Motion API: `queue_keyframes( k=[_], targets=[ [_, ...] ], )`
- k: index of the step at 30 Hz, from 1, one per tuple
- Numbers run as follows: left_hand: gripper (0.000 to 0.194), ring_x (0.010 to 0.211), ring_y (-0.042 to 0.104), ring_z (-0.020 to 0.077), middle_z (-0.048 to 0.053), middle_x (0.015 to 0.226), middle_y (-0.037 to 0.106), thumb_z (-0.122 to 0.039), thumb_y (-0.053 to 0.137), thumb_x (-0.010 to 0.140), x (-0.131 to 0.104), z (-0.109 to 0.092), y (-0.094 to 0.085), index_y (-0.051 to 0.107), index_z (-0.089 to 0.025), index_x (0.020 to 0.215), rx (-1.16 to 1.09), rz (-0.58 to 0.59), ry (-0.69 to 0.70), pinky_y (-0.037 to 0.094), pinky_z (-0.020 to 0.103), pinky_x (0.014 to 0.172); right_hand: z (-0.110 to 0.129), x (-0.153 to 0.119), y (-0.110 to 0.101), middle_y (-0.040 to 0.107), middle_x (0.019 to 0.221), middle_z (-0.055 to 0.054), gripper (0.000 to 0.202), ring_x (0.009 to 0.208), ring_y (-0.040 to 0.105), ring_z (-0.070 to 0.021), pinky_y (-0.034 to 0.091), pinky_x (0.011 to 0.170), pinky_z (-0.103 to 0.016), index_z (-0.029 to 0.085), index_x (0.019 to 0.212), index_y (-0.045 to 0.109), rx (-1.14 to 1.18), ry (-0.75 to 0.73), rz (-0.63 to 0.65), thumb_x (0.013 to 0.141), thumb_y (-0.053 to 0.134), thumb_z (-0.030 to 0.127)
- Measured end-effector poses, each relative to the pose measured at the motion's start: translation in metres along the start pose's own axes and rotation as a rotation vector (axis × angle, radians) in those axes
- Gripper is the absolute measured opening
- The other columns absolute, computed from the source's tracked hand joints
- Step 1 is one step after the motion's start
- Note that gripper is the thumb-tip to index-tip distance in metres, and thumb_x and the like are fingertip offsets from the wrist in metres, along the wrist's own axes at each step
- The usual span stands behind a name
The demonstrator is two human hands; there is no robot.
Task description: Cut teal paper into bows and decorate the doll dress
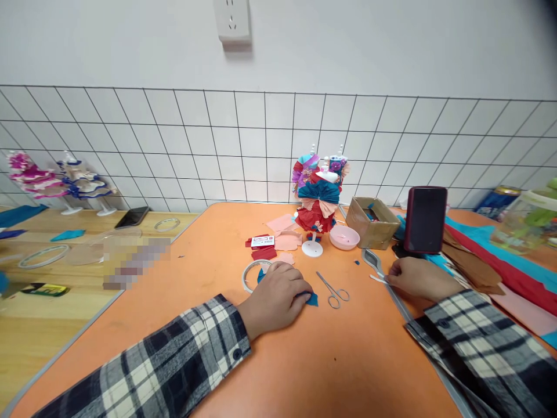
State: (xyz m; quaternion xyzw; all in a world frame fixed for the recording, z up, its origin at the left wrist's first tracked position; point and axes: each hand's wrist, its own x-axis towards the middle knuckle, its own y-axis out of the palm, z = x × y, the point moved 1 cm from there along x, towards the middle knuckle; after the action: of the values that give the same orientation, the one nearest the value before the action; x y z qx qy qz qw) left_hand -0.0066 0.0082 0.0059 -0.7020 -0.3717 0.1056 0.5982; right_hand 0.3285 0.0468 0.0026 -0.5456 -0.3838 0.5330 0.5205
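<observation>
My left hand (281,295) rests on the orange table with its fingers curled over a small piece of blue crepe paper (312,299); a blue corner sticks out past the fingertips. A roll of tape (246,277) lies partly under that hand. Small metal scissors (333,291) lie just to its right. My right hand (420,280) is at the table's right edge, fingertips pinched together beside a grey-and-white looped object (372,260) and a thin white strip (378,279). What those fingertips grip is too small to tell.
A dress form in ruffled paper (317,197) stands upright at the back, others behind it. Right of it are a pink bowl (344,237), a cardboard box (373,225) and an upright phone (425,220). Paper scraps (287,240) lie left; coloured paper sheets (513,273) lie far right.
</observation>
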Motion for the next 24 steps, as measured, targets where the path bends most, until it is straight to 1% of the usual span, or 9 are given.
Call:
queue_keyframes(
  k=[5,10,13,16,18,20,21,22,24],
  targets=[
    [0.023,0.089,0.055,0.0212,0.005,0.089,0.066,-0.026,0.049,0.092,0.000,-0.001,0.000,0.069,-0.022,0.100,-0.008,0.009,-0.004,0.036,0.038,0.082,-0.010,0.011,0.012,0.068,0.071,-0.009,0.019,0.067,0.060,-0.0240,0.035,0.057,-0.032,0.019,0.061,0.063,0.077,-0.092,0.007,0.074,0.055,0.030],
    [0.023,0.089,0.055,0.0204,0.004,0.088,0.066,-0.027,0.049,0.093,-0.001,-0.004,-0.002,0.070,-0.022,0.099,-0.008,0.019,-0.003,0.036,0.037,0.083,-0.008,0.015,0.016,0.069,0.080,-0.010,0.024,0.073,0.060,-0.0219,0.040,0.062,-0.030,0.018,0.072,0.063,0.199,-0.174,-0.033,0.082,0.049,0.036],
    [0.023,0.090,0.055,0.0209,0.005,0.090,0.066,-0.027,0.049,0.093,-0.001,-0.004,-0.003,0.070,-0.022,0.101,-0.012,0.014,-0.005,0.036,0.037,0.083,-0.004,0.009,0.006,0.066,0.074,-0.007,0.035,0.068,0.056,-0.0198,0.040,0.057,-0.028,0.018,0.075,0.061,0.424,-0.207,-0.093,0.083,0.049,0.049],
    [0.023,0.090,0.055,0.0214,0.005,0.090,0.066,-0.027,0.049,0.092,-0.001,-0.004,-0.002,0.070,-0.021,0.101,-0.027,0.008,-0.001,0.036,0.037,0.083,-0.004,0.002,-0.006,0.059,0.065,-0.002,0.045,0.057,0.048,-0.0150,0.034,0.050,-0.025,0.018,0.077,0.063,0.759,-0.175,-0.158,0.073,0.060,0.063],
    [0.023,0.090,0.056,0.0213,0.006,0.090,0.067,-0.028,0.050,0.092,-0.002,-0.005,-0.002,0.071,-0.021,0.100,-0.066,-0.008,0.000,0.036,0.037,0.083,-0.002,-0.004,-0.012,0.057,0.065,-0.001,0.049,0.055,0.044,-0.0125,0.033,0.048,-0.024,0.017,0.079,0.064,0.934,-0.178,-0.163,0.067,0.067,0.065],
    [0.023,0.089,0.056,0.0206,0.006,0.090,0.068,-0.029,0.051,0.092,-0.003,-0.006,-0.003,0.071,-0.020,0.100,-0.153,-0.045,-0.013,0.038,0.035,0.081,0.006,-0.011,-0.011,0.056,0.068,-0.002,0.048,0.057,0.045,-0.0121,0.036,0.050,-0.024,0.017,0.079,0.064,1.096,-0.250,-0.063,0.068,0.069,0.063],
    [0.023,0.088,0.056,0.0202,0.006,0.089,0.068,-0.030,0.051,0.092,-0.004,-0.007,-0.004,0.071,-0.020,0.099,-0.212,-0.069,-0.033,0.038,0.034,0.081,0.014,-0.016,-0.008,0.056,0.069,-0.003,0.047,0.058,0.046,-0.0124,0.037,0.051,-0.024,0.016,0.079,0.064,1.173,-0.298,0.030,0.070,0.068,0.062],
    [0.024,0.087,0.056,0.0197,0.006,0.088,0.068,-0.031,0.051,0.092,-0.006,-0.009,-0.005,0.072,-0.020,0.097,-0.280,-0.090,-0.062,0.039,0.033,0.080,0.025,-0.023,-0.004,0.054,0.067,-0.002,0.046,0.058,0.046,-0.0125,0.038,0.052,-0.024,0.016,0.077,0.063,1.245,-0.356,0.162,0.073,0.065,0.062],
    [0.026,0.084,0.057,0.0189,0.006,0.086,0.069,-0.034,0.051,0.092,-0.010,-0.011,-0.008,0.072,-0.019,0.093,-0.434,-0.115,-0.130,0.040,0.031,0.078,0.052,-0.039,0.006,0.051,0.065,-0.002,0.046,0.054,0.043,-0.0107,0.035,0.047,-0.023,0.015,0.073,0.061,1.388,-0.442,0.343,0.075,0.064,0.061]
  ],
)
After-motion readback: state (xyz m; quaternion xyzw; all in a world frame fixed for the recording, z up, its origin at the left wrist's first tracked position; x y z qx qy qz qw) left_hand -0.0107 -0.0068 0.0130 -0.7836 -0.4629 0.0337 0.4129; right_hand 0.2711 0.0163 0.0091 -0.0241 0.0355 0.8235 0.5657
